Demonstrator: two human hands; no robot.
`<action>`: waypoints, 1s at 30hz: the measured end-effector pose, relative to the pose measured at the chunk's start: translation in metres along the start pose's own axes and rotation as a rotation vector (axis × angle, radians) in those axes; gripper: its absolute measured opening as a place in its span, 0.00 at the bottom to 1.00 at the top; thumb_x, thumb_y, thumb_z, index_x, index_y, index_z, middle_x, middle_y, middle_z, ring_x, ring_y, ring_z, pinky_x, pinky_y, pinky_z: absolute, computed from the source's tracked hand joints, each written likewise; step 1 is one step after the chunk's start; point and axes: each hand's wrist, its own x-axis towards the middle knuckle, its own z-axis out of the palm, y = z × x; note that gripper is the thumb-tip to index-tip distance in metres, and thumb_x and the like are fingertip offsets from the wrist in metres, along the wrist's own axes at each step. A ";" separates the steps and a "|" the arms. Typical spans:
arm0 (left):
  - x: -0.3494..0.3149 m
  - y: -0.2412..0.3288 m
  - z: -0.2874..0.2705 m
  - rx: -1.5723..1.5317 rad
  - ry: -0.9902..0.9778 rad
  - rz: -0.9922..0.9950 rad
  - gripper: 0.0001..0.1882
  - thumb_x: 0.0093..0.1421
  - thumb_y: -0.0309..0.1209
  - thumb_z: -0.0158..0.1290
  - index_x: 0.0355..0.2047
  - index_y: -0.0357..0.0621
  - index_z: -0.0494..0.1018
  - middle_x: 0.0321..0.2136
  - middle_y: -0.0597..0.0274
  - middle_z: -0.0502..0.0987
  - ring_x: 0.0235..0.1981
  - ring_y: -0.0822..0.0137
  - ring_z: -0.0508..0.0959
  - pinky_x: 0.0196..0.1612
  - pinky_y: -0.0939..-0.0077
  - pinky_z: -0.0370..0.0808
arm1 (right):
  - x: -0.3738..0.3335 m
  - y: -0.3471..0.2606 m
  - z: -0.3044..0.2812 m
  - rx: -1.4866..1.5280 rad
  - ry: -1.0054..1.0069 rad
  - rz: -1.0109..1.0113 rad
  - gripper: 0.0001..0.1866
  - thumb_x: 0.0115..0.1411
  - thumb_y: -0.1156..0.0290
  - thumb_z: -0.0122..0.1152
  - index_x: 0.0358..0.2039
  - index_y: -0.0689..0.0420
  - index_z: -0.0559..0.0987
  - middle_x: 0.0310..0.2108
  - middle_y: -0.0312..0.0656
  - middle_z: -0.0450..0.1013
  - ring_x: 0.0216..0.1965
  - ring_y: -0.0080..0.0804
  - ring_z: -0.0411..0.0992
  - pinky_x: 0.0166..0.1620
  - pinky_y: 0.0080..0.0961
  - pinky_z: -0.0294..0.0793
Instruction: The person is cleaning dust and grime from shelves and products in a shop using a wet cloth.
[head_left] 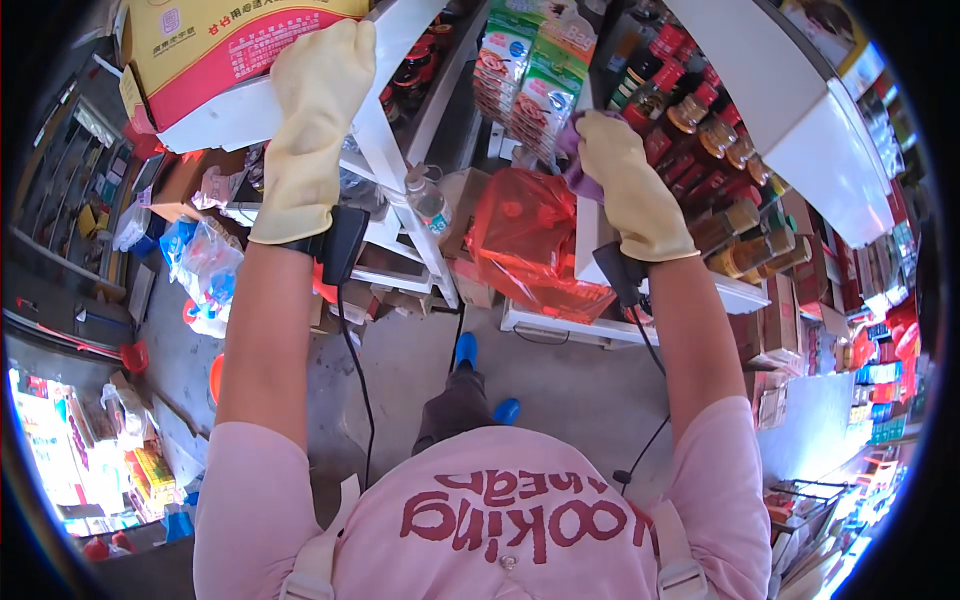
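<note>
I've got the right hand [612, 158] clutching the purple cloth [581, 182], bunched along its left, upper centre! Upper left, the left hand [325, 75]'s by the box [235, 62]; grip, can't tell.

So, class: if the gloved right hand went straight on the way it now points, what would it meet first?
Past the purple cloth it already touches, the right hand would probably meet the hanging green-and-white packets, near their right edge; depth is unclear in this single view.
</note>
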 end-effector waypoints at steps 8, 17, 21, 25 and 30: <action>-0.003 -0.007 0.007 0.013 -0.016 0.007 0.21 0.69 0.46 0.40 0.30 0.49 0.78 0.29 0.54 0.82 0.34 0.47 0.82 0.41 0.50 0.77 | -0.025 -0.005 0.004 0.183 -0.186 0.117 0.08 0.57 0.74 0.64 0.38 0.57 0.79 0.39 0.48 0.80 0.48 0.53 0.77 0.48 0.48 0.76; 0.000 -0.002 0.004 -0.013 -0.032 -0.009 0.21 0.69 0.45 0.40 0.31 0.50 0.79 0.29 0.54 0.83 0.35 0.47 0.82 0.41 0.51 0.76 | -0.123 0.007 -0.068 0.721 -0.238 0.049 0.15 0.56 0.76 0.57 0.44 0.57 0.83 0.45 0.52 0.79 0.46 0.53 0.78 0.49 0.39 0.78; -0.004 -0.009 0.006 -0.015 0.012 -0.019 0.21 0.69 0.46 0.41 0.30 0.49 0.78 0.29 0.54 0.82 0.35 0.46 0.81 0.40 0.51 0.75 | -0.150 0.008 -0.060 0.558 0.316 0.029 0.18 0.53 0.82 0.56 0.45 0.58 0.82 0.45 0.52 0.79 0.48 0.56 0.76 0.50 0.43 0.77; -0.001 0.000 0.003 -0.048 0.017 0.012 0.21 0.69 0.45 0.40 0.30 0.49 0.78 0.29 0.53 0.82 0.35 0.46 0.81 0.40 0.50 0.75 | -0.161 0.006 -0.032 0.322 0.292 -0.193 0.21 0.52 0.83 0.56 0.48 0.59 0.78 0.47 0.53 0.78 0.45 0.59 0.76 0.47 0.47 0.77; -0.002 -0.005 0.004 -0.029 0.047 0.039 0.21 0.69 0.45 0.40 0.30 0.49 0.78 0.29 0.52 0.82 0.34 0.45 0.81 0.39 0.50 0.75 | -0.159 0.006 -0.029 0.417 0.276 -0.189 0.09 0.53 0.82 0.55 0.36 0.61 0.73 0.36 0.54 0.75 0.39 0.63 0.73 0.42 0.50 0.73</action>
